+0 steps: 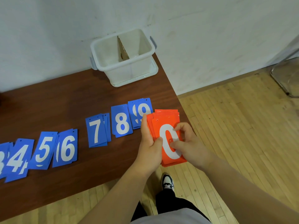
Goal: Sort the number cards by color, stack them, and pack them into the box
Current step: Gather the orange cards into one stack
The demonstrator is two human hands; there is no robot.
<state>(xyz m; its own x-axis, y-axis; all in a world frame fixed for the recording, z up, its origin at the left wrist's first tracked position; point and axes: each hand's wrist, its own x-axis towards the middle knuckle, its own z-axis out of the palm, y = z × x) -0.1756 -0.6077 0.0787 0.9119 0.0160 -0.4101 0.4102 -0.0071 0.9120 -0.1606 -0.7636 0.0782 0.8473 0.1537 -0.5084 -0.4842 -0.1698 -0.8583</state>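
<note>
A stack of red number cards [165, 122], a white 0 on top, is held over the table's right front corner. My left hand [149, 143] grips the stack's left edge, thumb on the top card. My right hand [188, 143] pinches the top card from the right. Blue number cards lie in small overlapping piles in a row on the brown table [64, 101]: 9 [142, 110], 8 [121, 123], 7 [97, 131], 6 [67, 149], 5 [44, 151], 4 [17, 160]. A white plastic box [113, 68] with a cardboard divider stands at the back, against the wall.
The table ends just right of the red stack and drops to a wooden floor. A transparent chair [286, 75] stands at the far right. My shoe [168, 181] and leg show below the table's front edge.
</note>
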